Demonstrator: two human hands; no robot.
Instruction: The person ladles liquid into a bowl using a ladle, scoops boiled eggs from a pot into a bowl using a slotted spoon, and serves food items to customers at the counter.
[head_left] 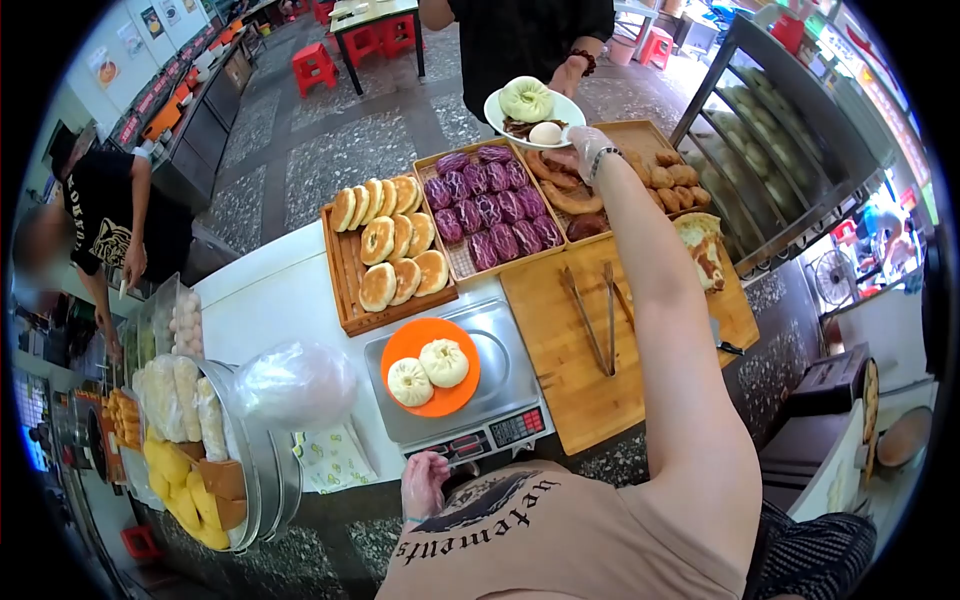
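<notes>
Shirt [590,525]; left hand [425,486] near scale [503,350]; plate [493,113] in right hand [586,154]

Orange plate [459,398]; purple buns [487,207] with white streaks; beige shirt [580,530].

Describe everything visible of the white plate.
The white plate is round and shallow, ceramic or plastic by its look, held in the air. It carries a pale green pleated bun, an egg and dark brown food. The right hand grips its near rim; whether the other person's hand touches it is unclear.
</notes>
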